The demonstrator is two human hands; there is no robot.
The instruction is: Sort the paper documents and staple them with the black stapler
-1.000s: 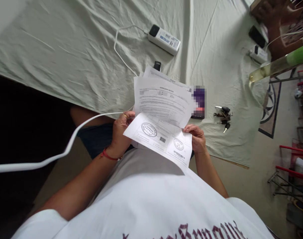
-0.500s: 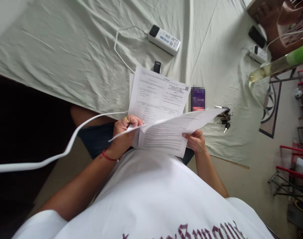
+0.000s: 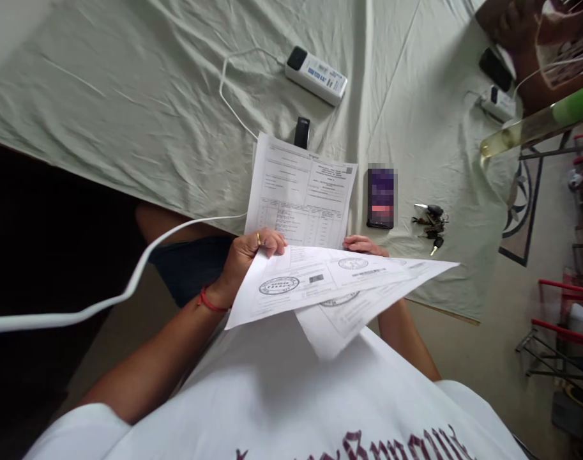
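Printed papers [image 3: 303,191] stand in front of my shirt at the table's edge, their upper part over the cloth. Other sheets with round stamps [image 3: 301,281] are folded down toward my chest. My left hand [image 3: 257,252], with a ring and a red bracelet, grips the papers at their left side, fingers closed on them. My right hand [image 3: 365,246] is at the right edge of the upright page, its fingers together on the paper; the stamped sheets hide its lower part.
On the cloth-covered table [image 3: 176,128] lie a white power device [image 3: 316,75] with a cable, a black object [image 3: 302,132], a phone [image 3: 380,198] and keys [image 3: 432,223]. A bottle [image 3: 535,124] and another person's hand [image 3: 511,22] are at the right.
The lifted sheets have swung down toward my chest and now show their stamped side. My right hand has moved up and slightly left along the page, uncovering more of the phone and keys.
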